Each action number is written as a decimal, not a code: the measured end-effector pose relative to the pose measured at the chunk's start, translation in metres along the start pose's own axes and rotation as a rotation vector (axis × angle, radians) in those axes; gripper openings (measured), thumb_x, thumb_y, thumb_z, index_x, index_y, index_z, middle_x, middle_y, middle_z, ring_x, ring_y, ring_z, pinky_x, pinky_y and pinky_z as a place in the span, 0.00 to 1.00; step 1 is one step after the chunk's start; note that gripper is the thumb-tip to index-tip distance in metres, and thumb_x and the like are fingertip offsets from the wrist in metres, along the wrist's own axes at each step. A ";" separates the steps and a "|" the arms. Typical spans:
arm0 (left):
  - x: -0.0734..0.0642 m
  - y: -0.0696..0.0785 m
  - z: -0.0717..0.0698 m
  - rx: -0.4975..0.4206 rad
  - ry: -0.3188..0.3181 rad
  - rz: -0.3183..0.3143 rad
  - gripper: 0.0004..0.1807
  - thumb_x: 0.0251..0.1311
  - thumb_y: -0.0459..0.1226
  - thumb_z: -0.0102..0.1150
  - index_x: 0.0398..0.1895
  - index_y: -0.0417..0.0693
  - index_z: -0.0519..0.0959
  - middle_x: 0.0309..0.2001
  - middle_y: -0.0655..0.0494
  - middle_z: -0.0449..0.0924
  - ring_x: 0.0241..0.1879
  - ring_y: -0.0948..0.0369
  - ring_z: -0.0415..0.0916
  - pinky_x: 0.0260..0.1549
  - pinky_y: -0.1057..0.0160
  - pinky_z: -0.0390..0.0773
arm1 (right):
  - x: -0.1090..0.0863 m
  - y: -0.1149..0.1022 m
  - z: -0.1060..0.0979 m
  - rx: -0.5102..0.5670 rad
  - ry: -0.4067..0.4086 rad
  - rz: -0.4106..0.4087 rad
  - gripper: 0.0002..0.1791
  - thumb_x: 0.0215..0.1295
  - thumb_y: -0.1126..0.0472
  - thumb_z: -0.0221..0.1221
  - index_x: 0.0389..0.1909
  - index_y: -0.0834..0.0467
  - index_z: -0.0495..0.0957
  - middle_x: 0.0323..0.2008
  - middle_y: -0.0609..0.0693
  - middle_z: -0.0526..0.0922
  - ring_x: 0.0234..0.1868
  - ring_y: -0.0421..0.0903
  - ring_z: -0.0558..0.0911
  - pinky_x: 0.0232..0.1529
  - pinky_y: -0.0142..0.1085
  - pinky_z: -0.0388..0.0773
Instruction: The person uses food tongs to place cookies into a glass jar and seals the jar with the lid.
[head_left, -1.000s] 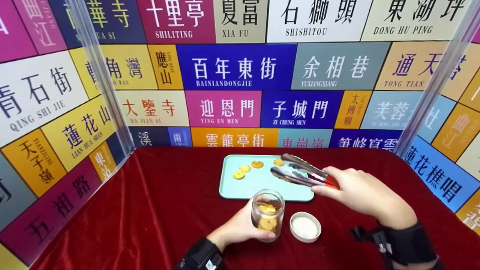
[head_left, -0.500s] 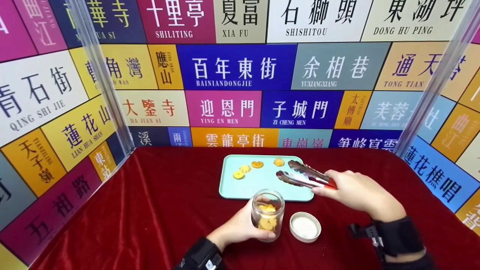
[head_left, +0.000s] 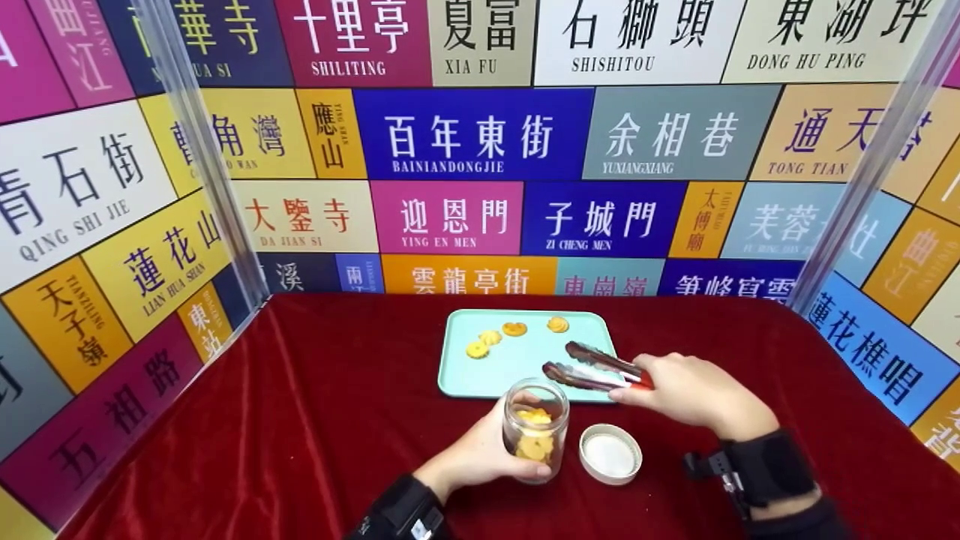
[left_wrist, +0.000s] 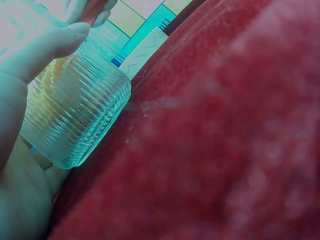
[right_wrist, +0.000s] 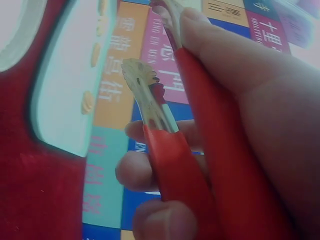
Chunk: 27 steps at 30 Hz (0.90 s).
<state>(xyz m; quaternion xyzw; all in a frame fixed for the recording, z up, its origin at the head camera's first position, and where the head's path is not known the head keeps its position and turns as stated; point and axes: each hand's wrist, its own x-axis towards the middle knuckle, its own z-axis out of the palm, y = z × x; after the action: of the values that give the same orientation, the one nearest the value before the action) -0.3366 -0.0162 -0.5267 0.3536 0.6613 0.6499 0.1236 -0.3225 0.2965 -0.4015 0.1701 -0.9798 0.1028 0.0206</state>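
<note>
A glass jar [head_left: 536, 442] with yellow cookies inside stands mouth up on the cloth, gripped round its side by my left hand [head_left: 480, 450]. The left wrist view shows the ribbed wall of the jar [left_wrist: 80, 110] under my thumb. My right hand [head_left: 694, 394] holds metal tongs [head_left: 592, 367] by their red handles [right_wrist: 220, 140]; the two arms stand apart with nothing between the tips. The tongs are over the near right part of a mint-green tray [head_left: 454, 375]. On the tray lie several cookies: one [head_left: 557, 325] at the far right, another [head_left: 514, 328] near the middle.
A round white lid [head_left: 611, 455] lies just right of the jar, its inside facing up. Dark red cloth [head_left: 315, 420] covers the table. Panels printed with place names [head_left: 472, 135] rise behind the table and along both sides.
My right hand has drawn the tongs back from the far-right cookie, toward me and the jar. That cookie stays on the tray. The left hand and jar have not moved.
</note>
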 end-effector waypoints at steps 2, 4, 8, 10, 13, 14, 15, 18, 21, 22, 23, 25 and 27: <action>0.000 0.000 0.000 0.006 0.000 0.004 0.52 0.49 0.33 0.84 0.76 0.58 0.62 0.65 0.56 0.79 0.64 0.56 0.78 0.68 0.59 0.74 | 0.003 -0.002 0.006 -0.011 -0.002 -0.002 0.31 0.65 0.25 0.62 0.41 0.50 0.81 0.26 0.42 0.78 0.28 0.42 0.76 0.31 0.43 0.74; 0.001 0.000 0.001 0.011 0.000 0.007 0.53 0.49 0.33 0.84 0.76 0.60 0.62 0.65 0.55 0.79 0.64 0.57 0.78 0.69 0.59 0.73 | 0.007 -0.004 0.013 -0.024 -0.003 -0.009 0.31 0.65 0.24 0.62 0.40 0.50 0.80 0.26 0.42 0.78 0.28 0.43 0.76 0.31 0.44 0.74; 0.001 0.000 0.001 0.006 -0.005 0.012 0.52 0.49 0.33 0.83 0.76 0.58 0.62 0.66 0.53 0.78 0.64 0.56 0.78 0.68 0.59 0.74 | 0.013 -0.010 0.026 -0.064 0.027 -0.037 0.34 0.66 0.24 0.61 0.41 0.52 0.80 0.26 0.43 0.78 0.28 0.43 0.77 0.31 0.45 0.76; 0.000 0.000 0.001 0.009 -0.004 0.006 0.51 0.49 0.34 0.83 0.75 0.56 0.62 0.66 0.52 0.77 0.64 0.56 0.78 0.68 0.59 0.75 | 0.017 -0.014 0.033 -0.086 0.056 -0.050 0.34 0.66 0.24 0.60 0.41 0.53 0.80 0.25 0.44 0.77 0.28 0.45 0.78 0.31 0.47 0.76; -0.001 0.001 0.000 0.018 0.000 -0.009 0.51 0.49 0.34 0.83 0.76 0.54 0.62 0.67 0.53 0.76 0.64 0.57 0.78 0.67 0.59 0.75 | 0.022 -0.021 0.043 -0.095 0.094 -0.061 0.33 0.67 0.25 0.61 0.39 0.53 0.79 0.22 0.44 0.74 0.26 0.45 0.78 0.30 0.46 0.75; -0.001 0.001 -0.001 0.017 0.000 -0.016 0.52 0.49 0.34 0.83 0.76 0.55 0.62 0.67 0.52 0.76 0.64 0.57 0.78 0.67 0.59 0.74 | 0.025 -0.023 0.046 -0.098 0.109 -0.068 0.32 0.67 0.25 0.61 0.38 0.53 0.79 0.22 0.44 0.74 0.26 0.46 0.78 0.29 0.46 0.75; -0.001 0.001 -0.001 0.014 -0.003 -0.021 0.53 0.50 0.34 0.83 0.77 0.56 0.61 0.68 0.52 0.75 0.64 0.57 0.77 0.67 0.59 0.74 | 0.027 -0.025 0.048 -0.104 0.119 -0.074 0.32 0.67 0.26 0.61 0.38 0.53 0.78 0.22 0.44 0.74 0.26 0.46 0.78 0.29 0.47 0.76; -0.001 0.001 -0.002 -0.003 -0.009 -0.021 0.54 0.50 0.33 0.83 0.78 0.59 0.60 0.69 0.50 0.75 0.66 0.57 0.76 0.68 0.59 0.74 | 0.036 -0.030 0.053 -0.122 0.142 -0.106 0.28 0.69 0.31 0.64 0.36 0.54 0.77 0.22 0.44 0.74 0.24 0.48 0.77 0.28 0.47 0.76; 0.000 0.001 -0.002 -0.001 -0.007 -0.014 0.55 0.50 0.32 0.83 0.79 0.60 0.59 0.69 0.51 0.75 0.66 0.57 0.76 0.68 0.58 0.74 | 0.048 -0.034 0.057 -0.153 0.151 -0.138 0.22 0.71 0.39 0.67 0.36 0.55 0.77 0.24 0.46 0.76 0.25 0.52 0.79 0.29 0.50 0.78; 0.000 0.001 -0.002 0.004 -0.004 -0.014 0.56 0.50 0.32 0.83 0.79 0.60 0.58 0.69 0.51 0.76 0.66 0.57 0.76 0.68 0.59 0.73 | 0.052 -0.035 0.058 -0.162 0.147 -0.146 0.21 0.71 0.41 0.67 0.36 0.56 0.77 0.24 0.47 0.77 0.26 0.53 0.80 0.30 0.51 0.79; 0.000 0.001 -0.002 0.007 -0.003 -0.016 0.56 0.50 0.32 0.83 0.80 0.60 0.58 0.68 0.52 0.76 0.66 0.57 0.76 0.68 0.59 0.73 | 0.057 -0.036 0.059 -0.169 0.142 -0.151 0.21 0.71 0.42 0.67 0.36 0.56 0.77 0.25 0.49 0.78 0.27 0.54 0.81 0.32 0.53 0.80; 0.000 0.001 -0.001 0.015 -0.002 -0.013 0.56 0.50 0.32 0.83 0.80 0.58 0.58 0.67 0.54 0.77 0.65 0.58 0.76 0.69 0.60 0.72 | 0.065 -0.038 0.061 -0.178 0.129 -0.156 0.20 0.71 0.44 0.67 0.36 0.57 0.77 0.26 0.51 0.80 0.30 0.57 0.83 0.34 0.55 0.82; 0.000 0.001 0.000 0.009 -0.007 -0.007 0.56 0.50 0.32 0.83 0.80 0.57 0.58 0.66 0.54 0.78 0.65 0.58 0.77 0.69 0.60 0.73 | 0.073 -0.039 0.063 -0.184 0.107 -0.156 0.19 0.71 0.45 0.67 0.37 0.58 0.78 0.27 0.53 0.81 0.33 0.59 0.85 0.37 0.56 0.83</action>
<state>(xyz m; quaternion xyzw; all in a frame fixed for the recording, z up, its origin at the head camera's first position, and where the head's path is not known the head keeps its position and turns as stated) -0.3363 -0.0160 -0.5259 0.3543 0.6650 0.6452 0.1264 -0.3785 0.2234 -0.4499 0.2376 -0.9664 0.0194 0.0961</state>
